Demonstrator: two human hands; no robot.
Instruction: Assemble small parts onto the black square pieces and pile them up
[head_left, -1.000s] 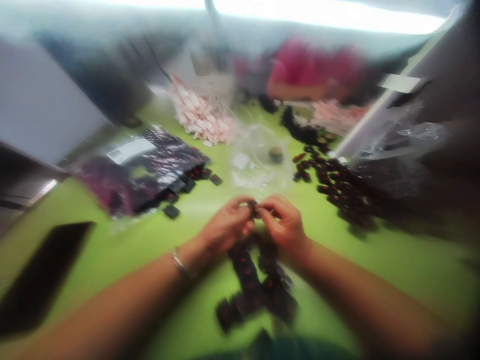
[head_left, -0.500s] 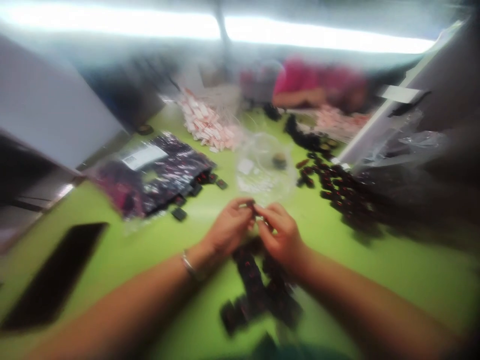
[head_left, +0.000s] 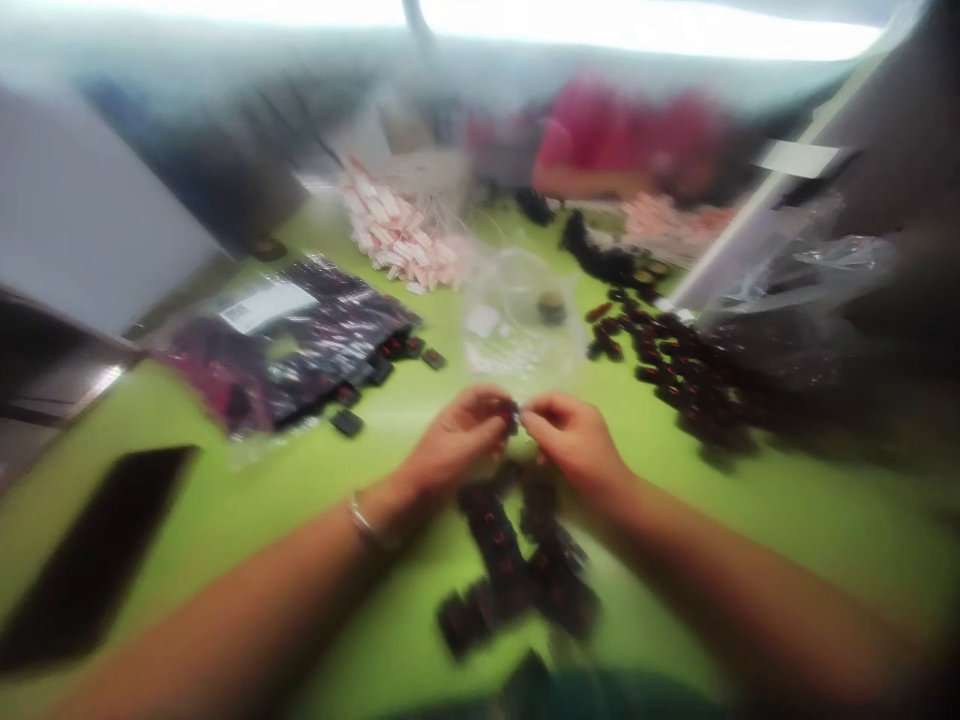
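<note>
Near the middle of the green table (head_left: pixel 300 530), my left hand (head_left: pixel 466 436) is closed around a small dark piece (head_left: pixel 511 415), a bracelet on its wrist. The fingertips of my right hand (head_left: pixel 574 440) are pinched together against the right side of that piece; whether they hold something tiny of their own is too small to tell. Several black parts with red marks (head_left: pixel 499 545) lie below both hands. Just beyond the fingers is a clear round tray (head_left: pixel 480 365) with small white bits and a dark round item in it.
An open plastic bag of black parts (head_left: pixel 322 330) lies left, a dark flat slab (head_left: pixel 97 550) nearer. Black pieces (head_left: pixel 675 380) are heaped right. White-pink pieces (head_left: pixel 390 230) lie farther back. A person in a pink top (head_left: pixel 592 140) sits across the table.
The view has shifted slightly, so the table items sit a little left and higher. My fingers have changed their grip, and the small dark piece shows more clearly between them.
</note>
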